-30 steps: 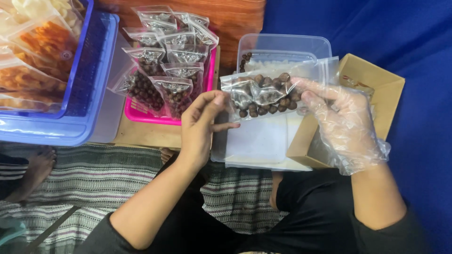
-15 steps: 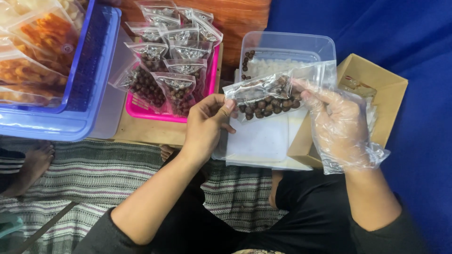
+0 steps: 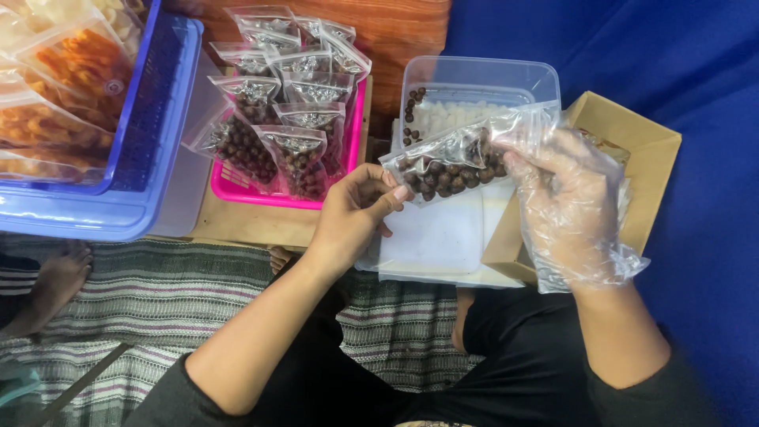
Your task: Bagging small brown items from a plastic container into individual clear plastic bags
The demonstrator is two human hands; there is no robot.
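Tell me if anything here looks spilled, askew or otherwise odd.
Nothing looks spilled or damaged. The one oddity: only the right hand wears a clear glove, while the left hand is bare. Both pinch a small bag of brown balls, held tilted over the clear tub. The filled bags in the pink basket lean unevenly.

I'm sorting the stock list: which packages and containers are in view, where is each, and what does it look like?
Clear pouch: held between left hand and gloved right hand, holds brown balls.
Filled pouches: upright in pink basket.
Orange snack bags: blue basket, top left.
Clear tub: behind the hands.
Cardboard box: right, brown.
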